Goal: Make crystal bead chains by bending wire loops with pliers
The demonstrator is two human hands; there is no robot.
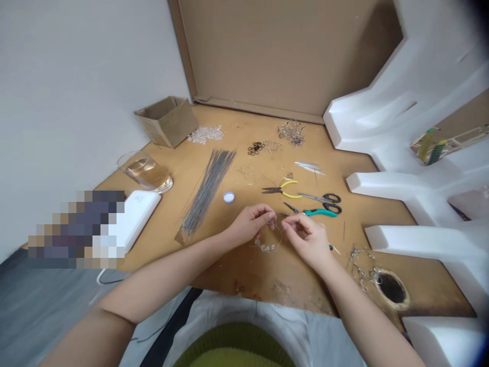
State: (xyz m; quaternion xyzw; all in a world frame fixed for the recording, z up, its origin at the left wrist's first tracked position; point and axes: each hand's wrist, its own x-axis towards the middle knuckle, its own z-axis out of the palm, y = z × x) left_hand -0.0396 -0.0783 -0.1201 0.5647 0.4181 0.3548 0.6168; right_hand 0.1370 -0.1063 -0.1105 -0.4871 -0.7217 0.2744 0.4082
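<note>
My left hand (pixel 252 223) and my right hand (pixel 307 237) meet over the wooden board (pixel 214 265) near its front edge. Both pinch a thin wire loop (pixel 278 233) between thumb and fingers. A short row of clear beads (pixel 266 247) hangs on the wire just below my left hand. Pliers with yellow handles (pixel 281 189), pliers with teal handles (pixel 315 211) and black-handled scissors (pixel 324 198) lie just beyond my hands.
A bundle of grey wires (pixel 206 191) lies left of centre, beside a small white cap (pixel 228 197). Clear beads (pixel 206 134), black rings (pixel 255 148), a cardboard box (pixel 166 120), a glass of liquid (pixel 145 172), a white device (pixel 135 216) and white foam blocks (pixel 420 153) surround the board. A hole (pixel 391 287) sits at front right.
</note>
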